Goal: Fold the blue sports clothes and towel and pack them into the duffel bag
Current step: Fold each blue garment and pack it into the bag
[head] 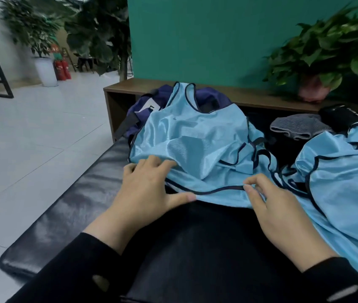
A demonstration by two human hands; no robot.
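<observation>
Black sleeves lead to both hands at the near hem of a shiny light-blue mesh sports vest [195, 132] with dark piping. The right hand [283, 206] pinches that piped hem; the left hand [145, 186] presses flat, fingers spread, on its corner. It lies unfolded on the black padded bench [64, 206], its top over the navy duffel bag [143, 108]. More light-blue garments [344, 182] and a grey towel [298, 125] wait unfolded, so folding seems barely begun, with nothing visibly packed.

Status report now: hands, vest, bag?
Left hand flat on blue vest; right hand pinches its dark hem. Vest unfolded, draped over duffel bag. Second vest heaped at right, grey towel behind.
</observation>
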